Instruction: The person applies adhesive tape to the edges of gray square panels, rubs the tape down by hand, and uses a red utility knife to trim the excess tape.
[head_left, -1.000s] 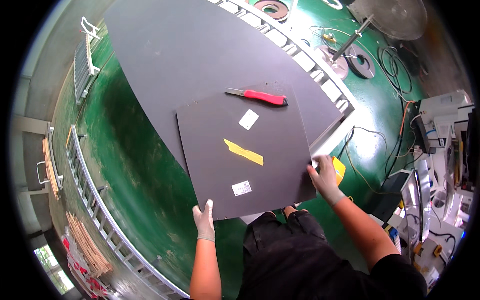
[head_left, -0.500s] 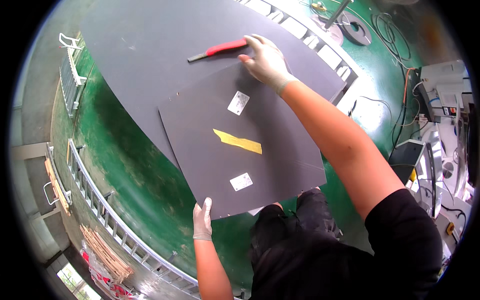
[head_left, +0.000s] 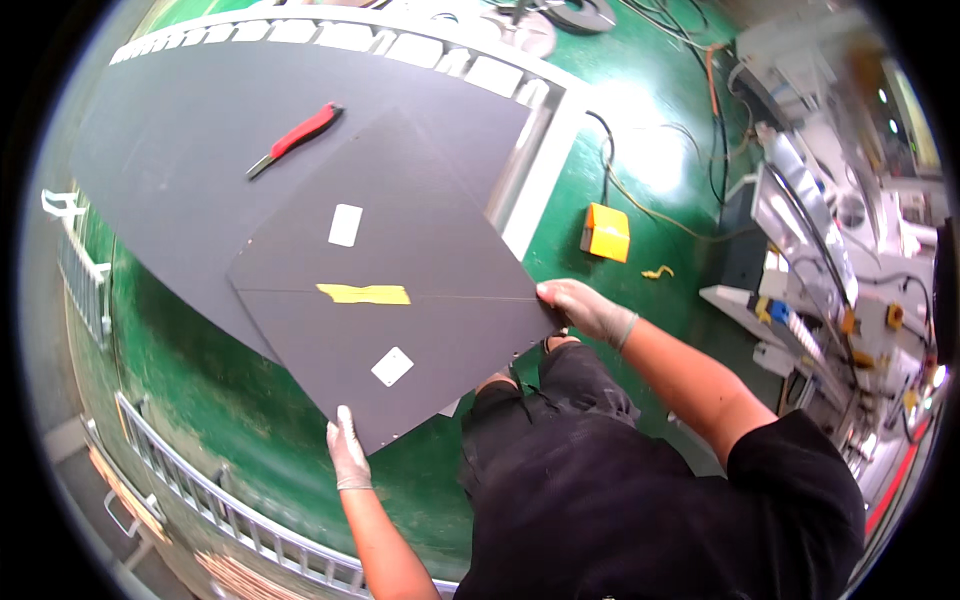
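Note:
A dark grey square panel [head_left: 450,245] lies slantwise in front of me, its far part over a larger dark sheet [head_left: 210,90]. Two white labels [head_left: 345,226] and a strip of yellow tape [head_left: 363,294] stick to its top. My left hand [head_left: 347,450], in a pale glove, grips the near left corner, thumb on top. At the right corner my right hand [head_left: 588,310], also gloved, is closed on the edge, its fingers partly hidden underneath. A red-handled tool with a narrow metal end [head_left: 297,140] rests on the larger sheet, beyond the panel, touched by neither hand.
A white slotted frame [head_left: 560,130] borders the sheet's far and right sides. On the green floor are an orange box-like pedal [head_left: 607,233] and loose cables [head_left: 690,225]. Machinery [head_left: 840,230] stands at right. A metal ladder [head_left: 230,510] and a rack [head_left: 80,260] are at left.
My right hand has left the red-handled tool, which now lies on the sheet, and has come nearer to grip the panel's right corner. My left hand keeps its corner. The whole view has shifted.

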